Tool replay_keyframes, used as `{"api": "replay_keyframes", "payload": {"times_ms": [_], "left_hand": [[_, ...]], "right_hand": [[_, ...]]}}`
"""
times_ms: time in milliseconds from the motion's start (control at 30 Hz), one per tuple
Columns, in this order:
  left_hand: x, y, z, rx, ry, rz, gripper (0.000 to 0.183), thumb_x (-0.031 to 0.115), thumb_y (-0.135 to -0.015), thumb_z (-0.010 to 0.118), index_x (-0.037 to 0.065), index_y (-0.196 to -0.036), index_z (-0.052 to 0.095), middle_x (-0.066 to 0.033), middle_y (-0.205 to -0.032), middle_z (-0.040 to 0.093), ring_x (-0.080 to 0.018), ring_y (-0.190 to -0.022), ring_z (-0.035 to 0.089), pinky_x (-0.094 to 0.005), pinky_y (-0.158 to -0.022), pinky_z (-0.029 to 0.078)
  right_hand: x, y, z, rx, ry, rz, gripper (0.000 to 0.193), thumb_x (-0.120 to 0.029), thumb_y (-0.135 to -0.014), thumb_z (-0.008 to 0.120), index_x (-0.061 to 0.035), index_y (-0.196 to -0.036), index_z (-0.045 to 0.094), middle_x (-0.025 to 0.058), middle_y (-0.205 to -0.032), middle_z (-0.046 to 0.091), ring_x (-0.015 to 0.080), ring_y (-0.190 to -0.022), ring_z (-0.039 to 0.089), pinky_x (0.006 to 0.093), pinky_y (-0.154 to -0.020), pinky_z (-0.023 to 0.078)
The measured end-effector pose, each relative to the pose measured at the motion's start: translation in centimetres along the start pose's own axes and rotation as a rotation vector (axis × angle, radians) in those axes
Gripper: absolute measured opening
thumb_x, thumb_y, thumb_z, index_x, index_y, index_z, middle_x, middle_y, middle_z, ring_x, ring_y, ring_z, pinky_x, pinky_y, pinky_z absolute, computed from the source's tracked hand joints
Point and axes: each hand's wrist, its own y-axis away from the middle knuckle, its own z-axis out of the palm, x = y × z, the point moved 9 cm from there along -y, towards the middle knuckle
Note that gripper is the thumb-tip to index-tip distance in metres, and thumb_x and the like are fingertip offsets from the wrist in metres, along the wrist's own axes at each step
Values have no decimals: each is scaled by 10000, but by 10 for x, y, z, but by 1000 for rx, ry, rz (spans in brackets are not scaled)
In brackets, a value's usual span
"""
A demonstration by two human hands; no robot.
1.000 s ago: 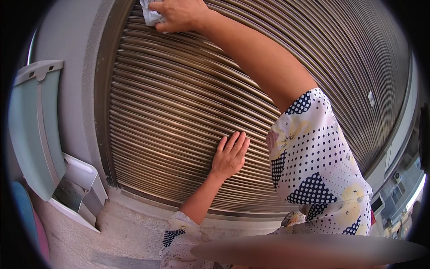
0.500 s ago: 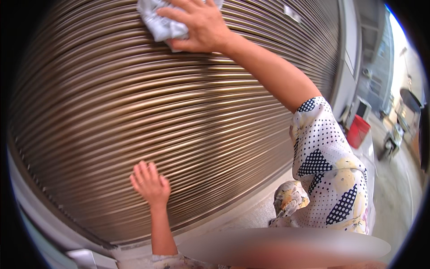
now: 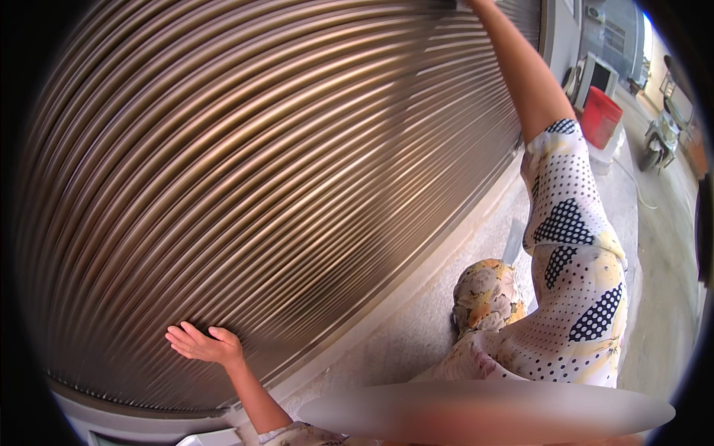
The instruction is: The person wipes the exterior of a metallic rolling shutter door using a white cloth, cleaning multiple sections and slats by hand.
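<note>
A ribbed brown metal roller shutter fills most of the view. Its slats run across it in bending lines. My left hand is low in front of the shutter, fingers stretched out and palm turned partly up, with nothing in it. Whether it touches the slats I cannot tell. My right arm reaches up along the right part of the shutter. Only the wrist end of my right hand shows at the top edge, beside a pale sliver of the cloth. The fingers are cut off by the frame.
A concrete ledge runs along the foot of the shutter. To the right are a red bucket, a boxy white unit and a parked scooter on the paved lane. My patterned trouser knee shows below my arm.
My right hand with the pale cloth has gone up and right, nearly out of view. My left hand has shifted down and left and turned its palm. The whole view has tilted.
</note>
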Motion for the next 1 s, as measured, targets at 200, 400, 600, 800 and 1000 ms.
{"api": "replay_keyframes", "payload": {"times_ms": [200,400,600,800,1000], "left_hand": [[-2,0,3,36,14,0,496,239,-931,343,14,-1372,333,-223,-1444,266,-404,-1338,236,-533,-1076,159],[4,-29,-20,41,-37,34,489,258,-945,329,10,-1366,340,-217,-1447,264,-402,-1336,241,-522,-1073,171],[25,-44,-25,82,-37,85,490,311,-976,289,12,-1360,351,-208,-1428,306,-394,-1313,292,-524,-1050,236],[9,-37,-33,105,-57,101,467,276,-984,275,14,-1364,342,-202,-1426,312,-379,-1316,297,-518,-1054,243],[-8,-31,-35,102,-84,103,469,282,-988,259,18,-1371,316,-208,-1437,286,-385,-1325,277,-513,-1061,228]], "right_hand": [[-4,0,-11,-7,137,237,643,-425,-782,602,7,-1240,467,232,-1204,527,358,-1135,489,401,-969,362],[-235,61,-8,-65,-189,-477,687,-328,-618,700,-91,-1235,513,233,-1325,415,418,-1220,388,507,-960,356],[-302,116,-6,-109,-316,-812,613,-560,-587,731,-345,-1126,533,-47,-1274,501,173,-1229,422,567,-883,367],[-171,99,-37,-105,-226,-567,726,-329,-615,702,-106,-1270,482,224,-1357,386,421,-1248,364,526,-973,336],[77,94,-78,12,154,194,643,-364,-779,592,-5,-1286,425,265,-1286,437,402,-1216,402,428,-1014,325]]}}
